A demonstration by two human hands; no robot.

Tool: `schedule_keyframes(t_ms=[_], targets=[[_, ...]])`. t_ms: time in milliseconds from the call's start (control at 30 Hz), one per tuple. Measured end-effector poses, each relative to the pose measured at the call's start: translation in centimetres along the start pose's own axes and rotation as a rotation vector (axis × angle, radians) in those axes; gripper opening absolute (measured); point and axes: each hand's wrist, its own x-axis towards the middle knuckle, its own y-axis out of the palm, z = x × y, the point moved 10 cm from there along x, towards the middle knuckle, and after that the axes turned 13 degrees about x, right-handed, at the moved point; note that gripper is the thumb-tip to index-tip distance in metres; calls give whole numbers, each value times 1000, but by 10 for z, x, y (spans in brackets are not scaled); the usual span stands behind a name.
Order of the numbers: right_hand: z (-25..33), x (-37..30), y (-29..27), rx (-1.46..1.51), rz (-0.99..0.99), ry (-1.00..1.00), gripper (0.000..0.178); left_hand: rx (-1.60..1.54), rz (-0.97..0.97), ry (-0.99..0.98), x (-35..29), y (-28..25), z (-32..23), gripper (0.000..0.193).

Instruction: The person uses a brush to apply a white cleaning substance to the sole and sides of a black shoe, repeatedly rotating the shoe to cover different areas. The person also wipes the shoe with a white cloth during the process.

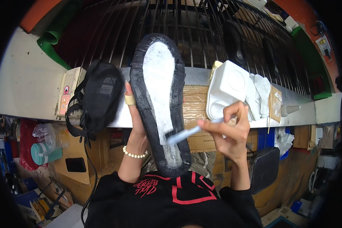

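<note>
A black shoe upper [176, 110] is held upright in front of me, its underside facing up toward my view. A long white insole board [159, 72] covers the middle of that underside, ringed by the dark turned-in edge. My left hand [136, 119] grips the shoe upper from its left side; most of the fingers are hidden behind it. My right hand [231, 131] pinches the pale handle of a small brush [186, 133]. The brush's dark bristle end touches the underside near the heel, by the lower end of the white board.
A white plastic container [230, 81] stands on the metal bench, with pale cut pieces [261, 91] and a small nozzle-tipped bottle [290, 110] to its right. A black bag [102, 95] with a hanging cord lies at left. Beyond the bench runs a rack of metal bars [201, 34].
</note>
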Motion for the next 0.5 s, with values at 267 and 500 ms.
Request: schedule_keyframes(t_ms=[267, 500], targets=[[-81, -63, -74, 534, -605, 268, 16, -173, 436, -238, 22, 14, -6, 82], [-132, -118, -108, 454, -952, 468, 18, -573, 472, -571, 129, -15, 52, 66]])
